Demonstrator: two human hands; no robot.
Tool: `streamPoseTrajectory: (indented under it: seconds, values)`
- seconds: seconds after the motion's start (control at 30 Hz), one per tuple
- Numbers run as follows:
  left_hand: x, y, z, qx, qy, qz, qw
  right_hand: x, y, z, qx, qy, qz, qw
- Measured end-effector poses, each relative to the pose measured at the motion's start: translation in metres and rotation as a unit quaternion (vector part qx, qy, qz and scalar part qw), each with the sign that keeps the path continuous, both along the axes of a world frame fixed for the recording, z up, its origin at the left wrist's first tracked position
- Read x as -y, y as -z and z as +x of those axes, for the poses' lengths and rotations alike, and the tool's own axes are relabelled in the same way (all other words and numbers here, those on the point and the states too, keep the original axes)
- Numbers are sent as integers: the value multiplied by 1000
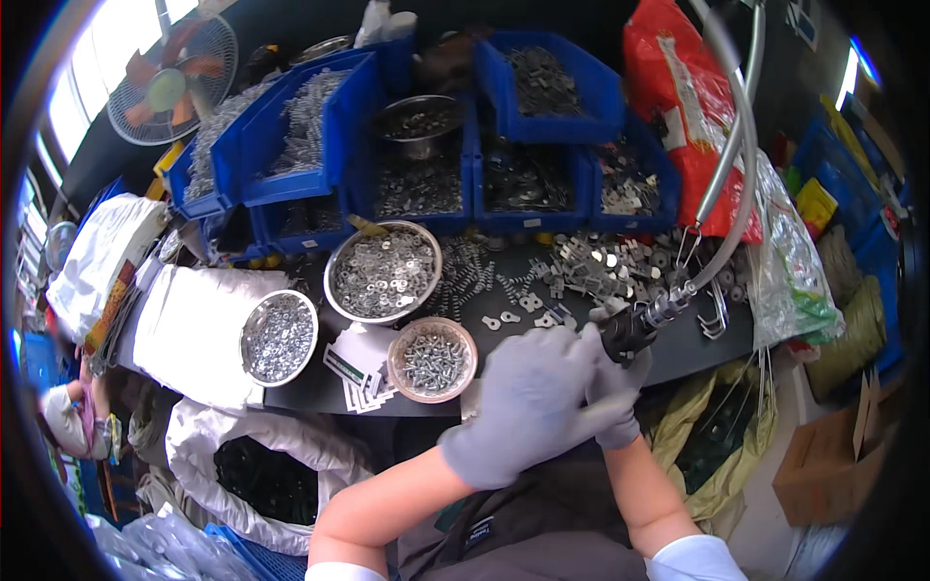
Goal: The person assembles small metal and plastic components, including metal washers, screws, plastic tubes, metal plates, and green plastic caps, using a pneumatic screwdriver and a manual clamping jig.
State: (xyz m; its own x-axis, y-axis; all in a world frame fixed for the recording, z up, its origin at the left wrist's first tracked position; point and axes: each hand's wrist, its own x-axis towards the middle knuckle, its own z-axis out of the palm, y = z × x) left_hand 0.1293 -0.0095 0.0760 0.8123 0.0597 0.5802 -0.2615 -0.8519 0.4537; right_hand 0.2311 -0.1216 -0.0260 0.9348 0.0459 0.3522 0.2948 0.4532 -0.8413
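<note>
My right hand point(620, 387) clamped on black power tool point(628, 331) at the surface's point(320, 392) near edge, left hand point(528, 402) curled over it, grip unclear, three metal bowls point(432, 359) left, little free room.

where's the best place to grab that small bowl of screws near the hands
Likely by the rim of the small bowl of screws on its near-left edge, coming from above. The bowl is round, shallow and open-topped, and that side is free, while the gloved left hand crowds its right and white cards lie beside it.
</note>
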Motion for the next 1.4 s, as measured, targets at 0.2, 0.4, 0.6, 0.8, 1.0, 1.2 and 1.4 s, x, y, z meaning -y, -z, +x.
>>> streamPoseTrajectory:
  seconds: [0.2,0.4,0.6,0.8,1.0,1.2,1.4]
  values:
    - [32,1,35,-32,-116,105,987,-21,29,3,131,-176,168,961]
    - [43,3,33,54,-78,406,909,-7,17,-11,37,-15,-76,996]
    - [-59,23,8,-74,-45,78,993,1,-7,-9,18,38,-135,990]
    - [-132,117,-14,-162,-208,116,958,-2,-10,-12,24,19,-114,993]
    - [-122,107,-21,-115,-211,120,963,3,-7,-20,87,-36,-86,992]
    - [-93,78,-69,-32,-4,-647,762,16,-31,-42,45,7,-2,999]
    - [-61,68,-99,-86,131,-834,529,24,-88,-79,75,-115,131,982]
